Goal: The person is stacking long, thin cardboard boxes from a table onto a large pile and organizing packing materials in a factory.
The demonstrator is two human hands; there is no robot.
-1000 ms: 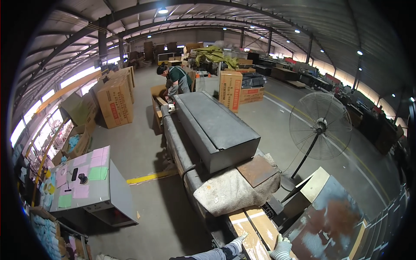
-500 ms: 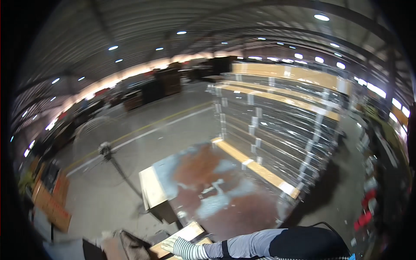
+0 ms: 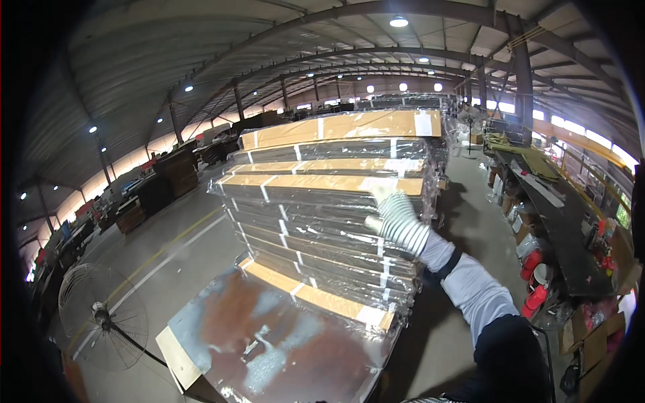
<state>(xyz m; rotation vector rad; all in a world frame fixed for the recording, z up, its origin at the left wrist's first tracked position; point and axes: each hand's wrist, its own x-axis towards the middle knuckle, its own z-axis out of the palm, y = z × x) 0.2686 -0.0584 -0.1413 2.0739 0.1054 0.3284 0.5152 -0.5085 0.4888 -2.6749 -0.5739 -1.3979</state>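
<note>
Wrapped package stack (image 3: 319, 218) | just beyond right hand (image 3: 399, 216) | thumb and fingers apart, contact unclear

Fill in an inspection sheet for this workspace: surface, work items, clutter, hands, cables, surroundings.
Surface: board blotched red-brown and blue-grey, in front of the stack.
Work items: stack of flat packages in clear film, with tan strips and white tape.
Clutter: red objects and open cardboard boxes near the long dark table at right.
Hands: right hand, in a striped glove, blurred before the stack's upper right part; contact unclear. Left hand not seen.
Cables: none identifiable; a dark curved line beside the right sleeve may be cord or tube.
Surroundings: pedestal fan at left, ceiling lamp lit.
</note>
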